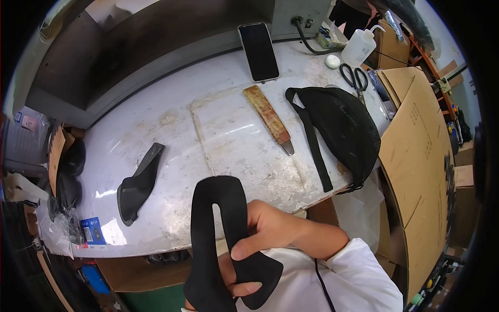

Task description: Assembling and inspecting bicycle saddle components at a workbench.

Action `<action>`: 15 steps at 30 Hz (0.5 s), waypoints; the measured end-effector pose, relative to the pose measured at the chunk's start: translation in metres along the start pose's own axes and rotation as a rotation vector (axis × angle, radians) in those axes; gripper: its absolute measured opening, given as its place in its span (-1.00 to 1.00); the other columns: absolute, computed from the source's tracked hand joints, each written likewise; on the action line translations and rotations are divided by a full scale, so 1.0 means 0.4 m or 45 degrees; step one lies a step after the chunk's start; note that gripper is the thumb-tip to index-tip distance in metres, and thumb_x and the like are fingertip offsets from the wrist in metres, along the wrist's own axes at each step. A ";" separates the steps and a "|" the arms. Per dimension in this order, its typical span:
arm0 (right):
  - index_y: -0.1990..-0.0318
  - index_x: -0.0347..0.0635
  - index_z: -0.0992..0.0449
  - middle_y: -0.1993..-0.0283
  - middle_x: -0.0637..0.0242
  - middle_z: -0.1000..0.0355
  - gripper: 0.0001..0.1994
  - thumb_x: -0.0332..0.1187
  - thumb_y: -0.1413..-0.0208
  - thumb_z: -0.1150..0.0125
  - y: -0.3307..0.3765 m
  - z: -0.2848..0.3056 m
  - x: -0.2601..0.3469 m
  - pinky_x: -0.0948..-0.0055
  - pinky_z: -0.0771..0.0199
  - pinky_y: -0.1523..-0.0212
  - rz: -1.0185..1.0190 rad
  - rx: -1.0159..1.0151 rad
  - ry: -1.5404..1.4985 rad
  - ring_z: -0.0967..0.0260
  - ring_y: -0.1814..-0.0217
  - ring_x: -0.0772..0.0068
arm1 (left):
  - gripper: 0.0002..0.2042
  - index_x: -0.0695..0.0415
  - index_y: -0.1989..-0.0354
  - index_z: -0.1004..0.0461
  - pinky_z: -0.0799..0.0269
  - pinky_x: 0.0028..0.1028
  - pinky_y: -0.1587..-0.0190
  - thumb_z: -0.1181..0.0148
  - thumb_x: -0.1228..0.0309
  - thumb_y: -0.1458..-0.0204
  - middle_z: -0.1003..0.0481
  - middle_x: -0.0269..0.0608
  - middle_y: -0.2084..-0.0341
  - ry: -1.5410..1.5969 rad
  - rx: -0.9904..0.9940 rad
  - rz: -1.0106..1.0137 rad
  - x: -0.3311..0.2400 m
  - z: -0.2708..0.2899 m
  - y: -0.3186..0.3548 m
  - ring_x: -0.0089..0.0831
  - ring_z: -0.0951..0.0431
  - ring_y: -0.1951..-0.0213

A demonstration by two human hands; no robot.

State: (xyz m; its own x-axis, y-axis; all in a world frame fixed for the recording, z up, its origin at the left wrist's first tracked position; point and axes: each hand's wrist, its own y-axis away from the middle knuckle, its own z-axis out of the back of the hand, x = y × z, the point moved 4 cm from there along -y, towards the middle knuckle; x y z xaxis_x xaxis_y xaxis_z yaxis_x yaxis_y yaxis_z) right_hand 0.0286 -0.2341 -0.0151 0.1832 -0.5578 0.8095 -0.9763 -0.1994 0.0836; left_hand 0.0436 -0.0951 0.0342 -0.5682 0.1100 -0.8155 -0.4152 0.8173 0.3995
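Close to my chest I hold a black U-shaped padded cut piece (217,223), its arch pointing up over the table's front edge. My right hand (267,229) grips its right leg, thumb pressed on the front. Only a few fingers of my left hand (241,287) show, curling around the lower part from behind; the rest is hidden by the piece. A second black shaped piece (136,185) lies flat on the worn white table (171,125), to the left of my hands.
A wooden-handled blade tool (269,118) lies mid-table and a dark phone (258,51) leans at the back. To the right are a black mesh piece with a strap (345,127), scissors (355,78), a white squeeze bottle (359,46) and cardboard sheets (416,156).
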 end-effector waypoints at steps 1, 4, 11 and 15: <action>0.46 -0.27 -0.56 0.68 0.50 -0.30 -0.74 -0.24 -0.08 -0.39 0.002 0.006 -0.006 0.63 -0.11 0.62 0.002 -0.004 0.000 -0.17 0.62 0.76 | -0.32 0.36 -0.19 -0.16 -0.48 -0.36 0.06 -0.26 0.63 0.20 -0.50 -0.01 0.17 -0.072 0.065 -0.020 -0.002 -0.002 -0.006 -0.32 -0.54 0.12; 0.43 -0.30 -0.53 0.60 0.34 -0.44 -0.75 -0.28 -0.19 -0.25 0.011 -0.002 -0.030 0.65 -0.17 0.73 0.005 0.385 -0.255 -0.26 0.73 0.61 | -0.37 0.38 -0.14 -0.23 -0.50 -0.34 0.08 -0.26 0.61 0.22 -0.52 -0.01 0.23 -0.219 0.208 -0.064 0.064 0.019 -0.057 -0.32 -0.55 0.16; 0.39 -0.36 -0.49 0.55 0.32 -0.37 -0.67 -0.20 -0.17 -0.27 0.018 -0.052 0.008 0.57 -0.26 0.61 0.132 0.278 -0.466 -0.31 0.60 0.54 | -0.57 0.39 0.10 -0.42 -0.48 -0.40 0.21 -0.35 0.40 0.12 -0.55 -0.08 0.40 0.020 0.743 -1.013 0.173 0.113 -0.047 -0.34 -0.57 0.38; 0.31 -0.44 -0.42 0.40 0.21 -0.36 -0.27 0.29 -0.16 0.03 0.022 -0.008 -0.038 0.55 -0.31 0.47 0.079 0.259 -0.483 -0.32 0.52 0.50 | -0.60 0.37 0.18 -0.47 -0.46 -0.41 0.26 -0.37 0.29 0.06 -0.55 -0.12 0.41 0.270 0.693 -0.217 0.166 0.126 -0.003 -0.35 -0.55 0.44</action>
State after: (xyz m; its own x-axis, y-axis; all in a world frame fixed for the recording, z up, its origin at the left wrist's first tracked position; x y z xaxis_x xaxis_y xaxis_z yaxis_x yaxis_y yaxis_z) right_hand 0.0169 -0.2250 -0.0247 0.1910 -0.8227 0.5354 -0.9514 -0.2894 -0.1053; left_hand 0.0422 -0.0601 -0.0417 -0.6781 -0.1177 -0.7255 -0.1221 0.9914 -0.0467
